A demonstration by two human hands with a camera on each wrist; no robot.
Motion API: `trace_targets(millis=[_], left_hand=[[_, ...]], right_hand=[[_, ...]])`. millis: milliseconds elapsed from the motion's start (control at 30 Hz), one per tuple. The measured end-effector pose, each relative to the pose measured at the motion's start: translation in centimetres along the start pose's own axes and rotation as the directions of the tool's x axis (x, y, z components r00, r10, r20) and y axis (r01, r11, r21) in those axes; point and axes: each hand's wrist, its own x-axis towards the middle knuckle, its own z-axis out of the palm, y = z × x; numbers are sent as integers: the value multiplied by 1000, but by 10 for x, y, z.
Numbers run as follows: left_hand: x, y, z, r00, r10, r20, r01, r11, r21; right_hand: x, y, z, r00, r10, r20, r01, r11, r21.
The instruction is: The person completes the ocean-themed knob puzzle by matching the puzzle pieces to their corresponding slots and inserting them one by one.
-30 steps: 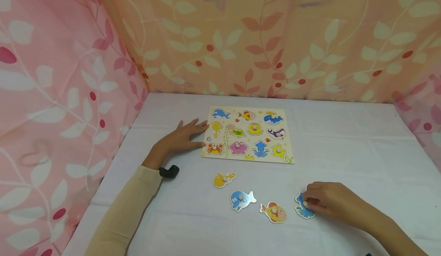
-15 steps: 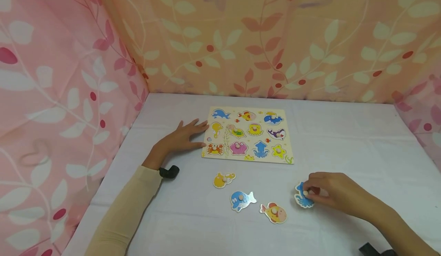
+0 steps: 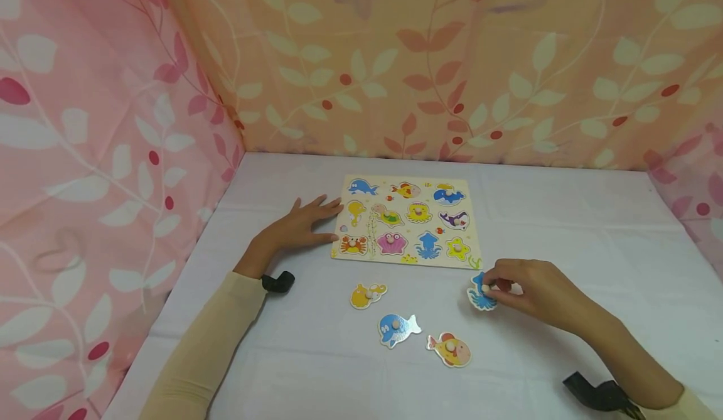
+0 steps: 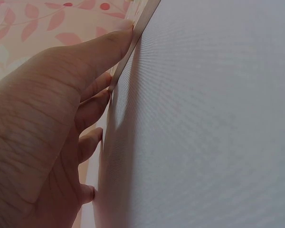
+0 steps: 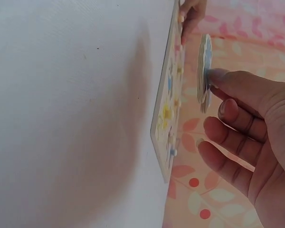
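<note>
My right hand pinches the knob of a blue squid puzzle piece. The right wrist view shows that piece edge-on, lifted off the table, with the thumb and index finger on it and the other fingers loosely bent. A cream peg puzzle board of sea animals lies beyond it. Along the board's left edge rests my left hand, fingers spread, thumb and fingertips touching the side. In the left wrist view this hand lines the board's edge. A blue squid picture without a knob shows in the board's front row.
Three loose knobbed pieces lie in front of the board: a yellow seahorse, a blue whale and a yellow-red fish. A white cloth covers the table. Floral curtains stand behind and at the sides.
My right hand has lifted the squid piece and carried it forward and slightly left, close to the board's front right corner. My left hand has stayed in place.
</note>
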Motion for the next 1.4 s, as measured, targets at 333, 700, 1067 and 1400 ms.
trace_targets(millis=[333, 700, 1067, 1400], left_hand=[[1, 1, 0, 1000, -17, 2, 17, 1000, 3], [-1, 2, 0, 1000, -11, 1, 11, 1000, -3], [-1, 2, 0, 1000, -14, 1, 14, 1000, -8], [2, -3, 1, 1000, 0, 4, 0, 1000, 12]], right_hand=[[25, -1, 2, 1000, 5, 3, -5, 1000, 2], [52, -3, 7, 999, 38, -2, -38, 999, -13], [77, -1, 11, 1000, 16, -3, -16, 1000, 2], [98, -2, 15, 999, 39, 18, -40, 999, 34]])
